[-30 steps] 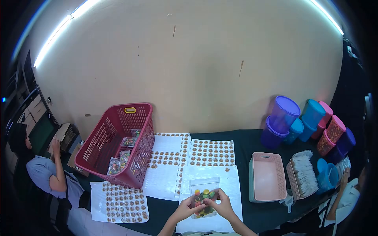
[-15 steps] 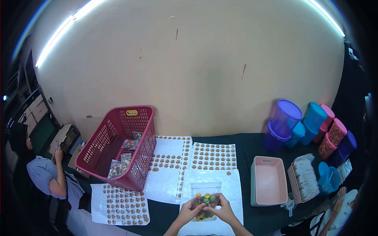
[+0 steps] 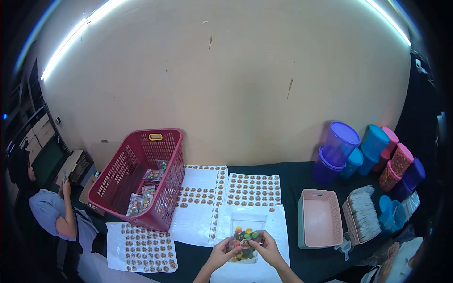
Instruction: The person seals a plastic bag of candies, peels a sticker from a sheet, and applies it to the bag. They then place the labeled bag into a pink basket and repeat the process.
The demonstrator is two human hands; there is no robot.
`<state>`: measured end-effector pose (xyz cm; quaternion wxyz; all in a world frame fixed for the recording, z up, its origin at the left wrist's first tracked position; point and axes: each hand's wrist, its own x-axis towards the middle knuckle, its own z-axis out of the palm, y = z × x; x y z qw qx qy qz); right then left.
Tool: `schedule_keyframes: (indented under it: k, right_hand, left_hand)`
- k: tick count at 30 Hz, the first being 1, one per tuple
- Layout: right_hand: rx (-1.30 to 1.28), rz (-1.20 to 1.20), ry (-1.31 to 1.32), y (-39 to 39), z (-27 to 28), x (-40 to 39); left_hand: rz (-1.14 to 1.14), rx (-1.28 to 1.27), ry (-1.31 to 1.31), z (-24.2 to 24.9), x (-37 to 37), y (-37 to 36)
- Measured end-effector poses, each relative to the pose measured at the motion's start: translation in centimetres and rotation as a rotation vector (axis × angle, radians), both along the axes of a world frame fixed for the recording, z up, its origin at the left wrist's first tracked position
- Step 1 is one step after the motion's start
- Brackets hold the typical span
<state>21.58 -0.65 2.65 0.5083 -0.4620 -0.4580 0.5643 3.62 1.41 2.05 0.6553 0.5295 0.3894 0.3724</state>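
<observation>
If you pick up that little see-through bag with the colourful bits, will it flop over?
Probably a bit floppy: the clear bag is thin plastic, held by the left hand and right hand. Its empty top would likely bend. The colourful pieces sit low, so they would likely shift about.

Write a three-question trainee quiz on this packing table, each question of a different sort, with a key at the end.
1. True or false: both hands, the left hand and the right hand, hold the clear bag of coloured pieces.
2. Which container already has filled bags inside? A) the red basket B) the pink tray C) the purple tub
3. Fill in: the bag is held over a white ____ sheet, like the fuller ones covered in round brown stickers.

Key: 1 true; 2 A; 3 sticker
</observation>
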Motion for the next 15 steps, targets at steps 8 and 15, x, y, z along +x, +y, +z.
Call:
schedule_keyframes:
  k: [8, 15]
  right_hand:
    - [0.111, -0.076, -0.246, 0.0, -0.3, -0.4]
    - [0.081, 0.004, -0.199, 0.2, -1.1, 0.2]
  left_hand:
    - [0.110, 0.080, 0.031, -0.5, 0.6, -0.2]
    - [0.141, 0.060, 0.003, 0.0, 0.5, -0.4]
